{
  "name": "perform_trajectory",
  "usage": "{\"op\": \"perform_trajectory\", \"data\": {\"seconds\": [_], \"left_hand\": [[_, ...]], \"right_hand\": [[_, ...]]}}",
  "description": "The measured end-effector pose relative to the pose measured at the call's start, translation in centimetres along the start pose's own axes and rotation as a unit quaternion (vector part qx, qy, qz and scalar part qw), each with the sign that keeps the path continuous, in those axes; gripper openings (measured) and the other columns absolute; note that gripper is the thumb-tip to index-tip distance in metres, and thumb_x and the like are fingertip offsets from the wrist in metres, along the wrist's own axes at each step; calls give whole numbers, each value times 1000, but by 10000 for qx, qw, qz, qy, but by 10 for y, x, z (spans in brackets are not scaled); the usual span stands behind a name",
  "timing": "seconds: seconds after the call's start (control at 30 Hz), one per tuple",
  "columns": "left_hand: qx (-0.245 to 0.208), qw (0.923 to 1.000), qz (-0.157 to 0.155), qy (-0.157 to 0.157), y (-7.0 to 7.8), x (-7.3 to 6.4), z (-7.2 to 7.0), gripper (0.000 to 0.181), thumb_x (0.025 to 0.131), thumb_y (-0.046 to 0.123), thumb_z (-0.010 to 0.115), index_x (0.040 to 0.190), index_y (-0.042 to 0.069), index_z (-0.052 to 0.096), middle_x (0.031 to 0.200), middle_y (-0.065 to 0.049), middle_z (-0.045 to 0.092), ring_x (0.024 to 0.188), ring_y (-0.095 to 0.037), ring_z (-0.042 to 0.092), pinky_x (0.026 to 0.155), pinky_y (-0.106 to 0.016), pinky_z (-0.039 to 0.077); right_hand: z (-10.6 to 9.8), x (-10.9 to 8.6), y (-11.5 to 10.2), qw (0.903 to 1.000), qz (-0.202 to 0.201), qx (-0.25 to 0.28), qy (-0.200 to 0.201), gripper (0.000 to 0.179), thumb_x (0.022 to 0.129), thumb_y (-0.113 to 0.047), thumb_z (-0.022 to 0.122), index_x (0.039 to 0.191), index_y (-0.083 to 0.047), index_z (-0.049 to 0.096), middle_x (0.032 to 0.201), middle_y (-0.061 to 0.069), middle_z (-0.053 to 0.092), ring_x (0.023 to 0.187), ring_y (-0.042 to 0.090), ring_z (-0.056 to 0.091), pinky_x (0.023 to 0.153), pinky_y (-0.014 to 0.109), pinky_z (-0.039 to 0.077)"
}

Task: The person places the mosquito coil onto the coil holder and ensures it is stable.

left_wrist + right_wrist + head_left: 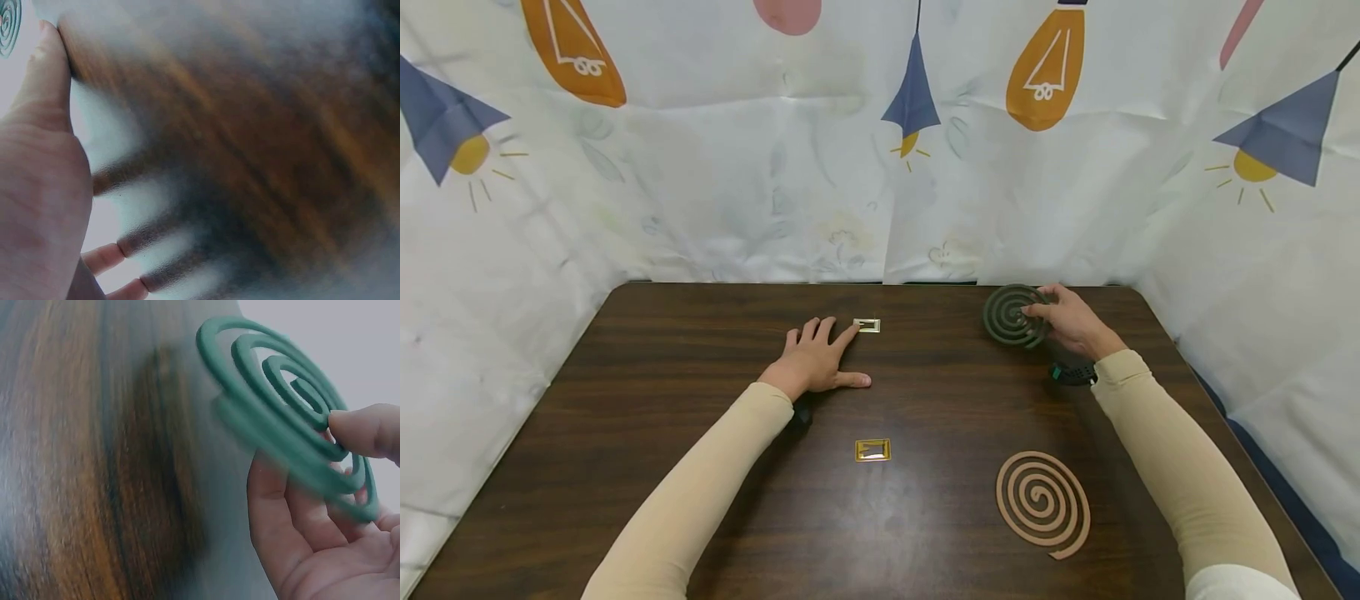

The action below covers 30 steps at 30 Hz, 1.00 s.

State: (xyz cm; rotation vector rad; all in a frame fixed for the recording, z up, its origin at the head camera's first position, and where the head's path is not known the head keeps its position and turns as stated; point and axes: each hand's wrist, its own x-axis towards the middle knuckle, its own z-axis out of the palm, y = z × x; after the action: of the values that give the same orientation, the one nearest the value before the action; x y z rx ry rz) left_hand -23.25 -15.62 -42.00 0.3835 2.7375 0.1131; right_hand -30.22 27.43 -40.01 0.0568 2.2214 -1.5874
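My right hand (1071, 321) holds a green mosquito coil (1009, 317) above the far right of the table. In the right wrist view the thumb presses on the tilted coil (250, 381) from one side, with the other fingers behind it. My left hand (815, 360) is spread with its fingertips down on the dark wooden table. Its index fingertip is right at the edge of a small silver metal coil stand (876, 326). Only the palm, thumb and some fingertips of the left hand (44, 187) show in the left wrist view.
A gold-coloured metal stand (859, 451) lies nearer on the table (647, 400). To its right, a brown mosquito coil (1002, 492) lies flat. White printed cloth (715, 192) hangs behind the table and along both sides.
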Motion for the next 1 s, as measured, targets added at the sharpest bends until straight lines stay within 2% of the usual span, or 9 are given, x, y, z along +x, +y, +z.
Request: {"op": "perform_trajectory", "data": {"seconds": [0.07, 0.3, 0.5, 0.57, 0.63, 0.77, 0.87, 1.0], "left_hand": [[-6, 10000, 8, 3, 0, 0, 0, 101, 91, 81, 51, 169, 31, 10, 175, -18, 9, 161, -45, 11, 126, -68, 17], [10, 10000, 18, 28, 0, -1, 0, 101, 91, 81, 50, 169, 30, 11, 174, -19, 10, 161, -45, 12, 125, -68, 18], [7, 10000, 10, -8, 0, -1, 0, 101, 92, 81, 50, 169, 30, 9, 175, -18, 9, 161, -44, 11, 125, -68, 17], [7, 10000, 8, -18, 0, -1, 0, 101, 92, 81, 50, 169, 30, 9, 175, -18, 9, 161, -44, 10, 125, -68, 17], [14, 10000, 14, -13, 0, 0, 1, 101, 92, 81, 50, 169, 30, 9, 175, -18, 9, 161, -45, 11, 125, -67, 17], [4, 10000, 14, -24, -1, 1, 2, 101, 93, 80, 51, 169, 30, 8, 175, -18, 8, 161, -44, 10, 126, -67, 17], [-5, 10000, 10, -26, -2, 1, 2, 100, 93, 80, 50, 169, 30, 8, 175, -18, 8, 161, -44, 10, 126, -67, 17], [21, 10000, 12, -14, -1, 0, 1, 100, 93, 81, 49, 169, 30, 8, 175, -19, 8, 161, -45, 10, 125, -67, 18]], "right_hand": [[0, 1, 1, 10000, 2, 97, -11, 39, 108, -18, 57, 138, -10, 33, 99, -2, 66, 84, 13, 68, 77, 32, 58], [-1, 4, 4, 9987, -11, 496, -152, 67, 106, -21, 61, 157, -4, 20, 108, -6, 64, 92, 7, 67, 83, 27, 60], [4, 3, -2, 9979, -6, 610, -215, 44, 106, -20, 61, 141, -12, 35, 109, -5, 63, 96, 6, 67, 81, 27, 57], [5, 4, -3, 9980, -11, 598, -211, 42, 106, -20, 60, 139, -14, 35, 112, -4, 61, 99, 6, 66, 81, 27, 56], [7, 5, -5, 9982, -20, 566, -182, 45, 107, -20, 58, 143, -11, 33, 114, -3, 58, 99, 6, 65, 81, 27, 54], [10, 5, -8, 9985, -42, 513, -170, 63, 108, -21, 56, 159, -7, 21, 112, -4, 59, 97, 6, 64, 81, 27, 54], [12, 5, -10, 9984, -42, 543, -146, 67, 108, -21, 56, 162, -7, 19, 108, -5, 61, 93, 6, 64, 80, 27, 56], [16, 6, -13, 9979, -71, 635, -117, 64, 107, -22, 58, 159, -7, 24, 106, -5, 63, 91, 7, 65, 76, 27, 55]]}}
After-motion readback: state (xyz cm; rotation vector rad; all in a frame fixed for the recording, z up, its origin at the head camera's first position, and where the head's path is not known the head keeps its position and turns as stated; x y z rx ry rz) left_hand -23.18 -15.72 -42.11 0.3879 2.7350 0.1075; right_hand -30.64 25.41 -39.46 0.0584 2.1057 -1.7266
